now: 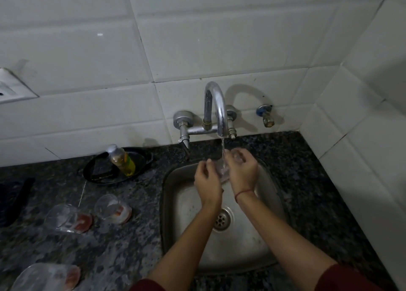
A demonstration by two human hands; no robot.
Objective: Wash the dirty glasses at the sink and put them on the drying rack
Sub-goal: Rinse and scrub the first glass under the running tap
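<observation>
White tiles [87, 55] back a speckled black-and-grey granite counter [123, 235]. The sink [259, 242] and tap [216, 106] are dull silver. A bottle [122, 160] holds yellow-green liquid — its tray [96, 176] black. Clear glasses [113, 208] carry reddish-orange dregs — sleeves [342, 278] are maroon.

Dim kitchen corner, lit weakly from above. White glazed tiles [87, 55] in large rectangles across the back wall, meeting a second tiled wall [373, 119] at right. Dark grout lines, some smudged. Speckled black granite counter [123, 242] below, running left to right. White switch plate [11, 86] at far left edge of the tiles. Small capped valve [267, 116] with blue ring projecting from the back wall low down, casting a curved shadow beside it.
</observation>
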